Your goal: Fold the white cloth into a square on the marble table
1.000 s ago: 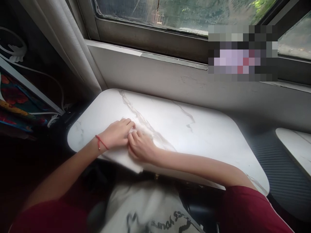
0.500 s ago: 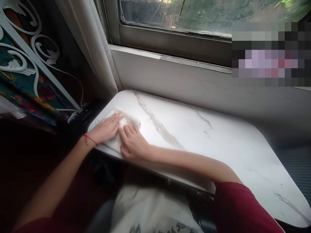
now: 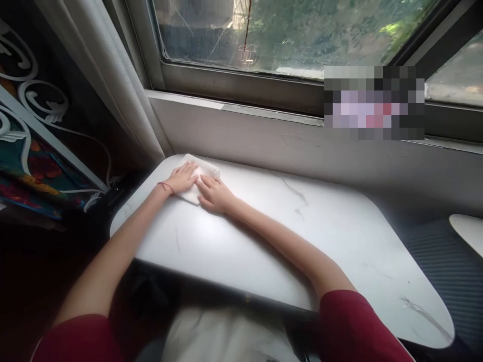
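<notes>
Both your hands are on the white cloth (image 3: pixel 207 167), which lies spread on the bench (image 3: pixel 234 261) at about 10 o'clock from its middle, near the back edge below the wall (image 3: pixel 264 146). Your left hand (image 3: pixel 183 177) has an open grip, its fingers stretched out and laid over the cloth. Your right hand (image 3: pixel 215 192) is just beside it at 4 o'clock, fingers slightly bent over the cloth's right side; you cannot tell from here whether that grip pinches a fold. The work looks to be under way and not finished: the cloth is down under both hands, but it takes in only that back corner. The wide stretch from 2 round to 7 o'clock lies outside it, and a small dark speck (image 3: pixel 409 282) shows between 3 and 4 o'clock. Nothing in view tells which parts of the top are done, so judge what is left with care.
</notes>
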`<act>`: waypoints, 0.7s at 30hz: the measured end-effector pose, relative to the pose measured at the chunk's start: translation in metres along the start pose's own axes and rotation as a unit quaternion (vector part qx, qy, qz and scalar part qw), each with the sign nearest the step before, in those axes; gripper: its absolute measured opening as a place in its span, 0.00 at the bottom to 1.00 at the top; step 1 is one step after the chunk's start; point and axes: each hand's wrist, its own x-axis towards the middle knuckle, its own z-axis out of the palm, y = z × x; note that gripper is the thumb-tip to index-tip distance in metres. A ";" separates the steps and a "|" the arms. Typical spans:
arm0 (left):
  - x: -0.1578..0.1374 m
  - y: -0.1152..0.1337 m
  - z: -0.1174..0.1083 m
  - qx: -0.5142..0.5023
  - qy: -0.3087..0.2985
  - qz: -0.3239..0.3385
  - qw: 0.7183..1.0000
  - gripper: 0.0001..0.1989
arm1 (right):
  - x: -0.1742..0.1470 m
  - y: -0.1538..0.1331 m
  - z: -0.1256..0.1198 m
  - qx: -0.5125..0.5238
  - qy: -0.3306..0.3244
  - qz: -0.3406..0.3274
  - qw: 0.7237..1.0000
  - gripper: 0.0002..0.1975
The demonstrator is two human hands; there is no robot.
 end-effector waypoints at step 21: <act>-0.064 0.150 -0.038 0.185 -0.115 0.108 0.970 0.28 | -0.124 -0.006 -0.085 0.063 -0.108 -0.022 0.992 0.16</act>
